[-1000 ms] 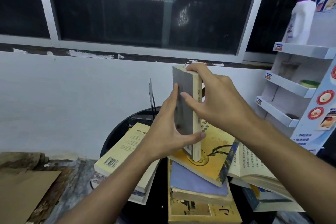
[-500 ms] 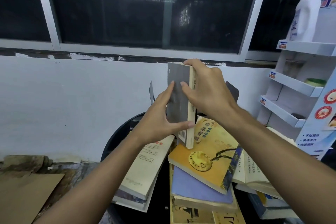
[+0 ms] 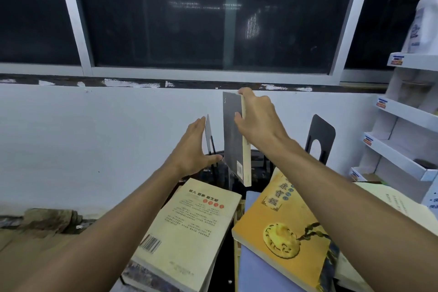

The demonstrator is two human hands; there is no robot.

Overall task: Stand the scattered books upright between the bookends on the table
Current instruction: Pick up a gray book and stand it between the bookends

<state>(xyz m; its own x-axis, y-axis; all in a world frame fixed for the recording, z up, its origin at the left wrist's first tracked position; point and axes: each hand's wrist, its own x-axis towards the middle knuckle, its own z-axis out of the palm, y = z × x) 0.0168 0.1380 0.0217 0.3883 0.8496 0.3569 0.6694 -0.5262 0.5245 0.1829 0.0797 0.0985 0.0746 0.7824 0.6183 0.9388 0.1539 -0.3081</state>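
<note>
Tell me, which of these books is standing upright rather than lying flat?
The grey book, held at its top by the right hand. The cream book and orange book lie flat, covers up.

A grey-covered paperback book point(image 3: 233, 135) stands upright at the middle of the round black table point(image 3: 258, 165), between two black metal bookends: the thin left bookend point(image 3: 208, 134) at 9 o'clock from it, the arched right bookend point(image 3: 320, 138) at 3 o'clock. At 6 o'clock lie a cream paperback book point(image 3: 189, 230) to the left and an orange paperback book point(image 3: 284, 232) to the right, atop a lavender-covered book point(image 3: 256, 272). A white cardboard display shelf point(image 3: 403, 111) stands at 3 o'clock, beyond the arched bookend.
</note>
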